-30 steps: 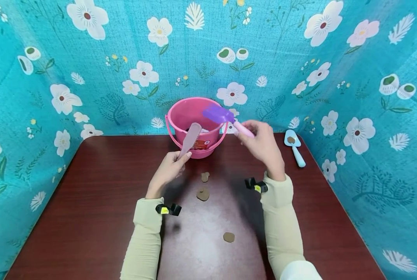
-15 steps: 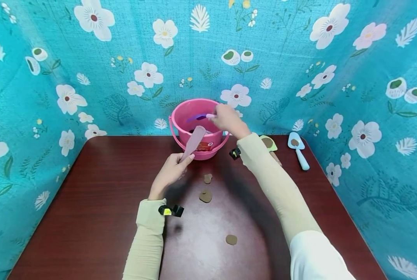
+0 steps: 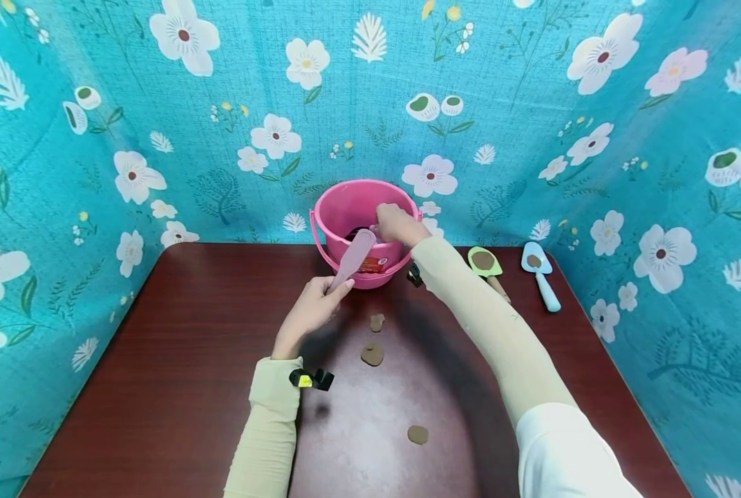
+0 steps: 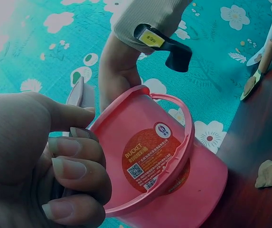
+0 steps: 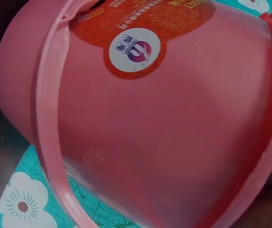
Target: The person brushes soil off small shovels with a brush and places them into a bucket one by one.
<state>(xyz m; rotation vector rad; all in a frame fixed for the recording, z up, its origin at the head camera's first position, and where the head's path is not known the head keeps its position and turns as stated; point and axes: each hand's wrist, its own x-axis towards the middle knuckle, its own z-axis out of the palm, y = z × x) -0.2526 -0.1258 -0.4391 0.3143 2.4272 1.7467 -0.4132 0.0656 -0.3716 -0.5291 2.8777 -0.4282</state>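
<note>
My left hand (image 3: 311, 308) holds a flat mauve tool (image 3: 357, 254) with a rounded end, tilted up before the pink bucket (image 3: 345, 204). Thumb and curled fingers close round it in the left wrist view, where its pale edge (image 4: 79, 92) shows. My right hand (image 3: 397, 223) reaches over the bucket's rim with fingers curled. A small pinkish bit shows beside them; the purple-headed tool is mostly hidden inside. In the right wrist view the bucket's side (image 5: 164, 133) fills the picture, and the right fingers are out of sight.
Flat brown pieces lie on the dark wood table (image 3: 190, 346): a small one (image 3: 377, 322), a larger one (image 3: 372, 354) and a front one (image 3: 417, 434). A green trowel-shaped tool (image 3: 475, 253) and a light blue one (image 3: 547, 290) lie right. Flowered cloth (image 3: 345, 90) hangs behind.
My right hand has moved left and down into the bucket with the purple-headed tool, uncovering the green tool. My left hand keeps its hold on the mauve tool. The head view has shifted slightly.
</note>
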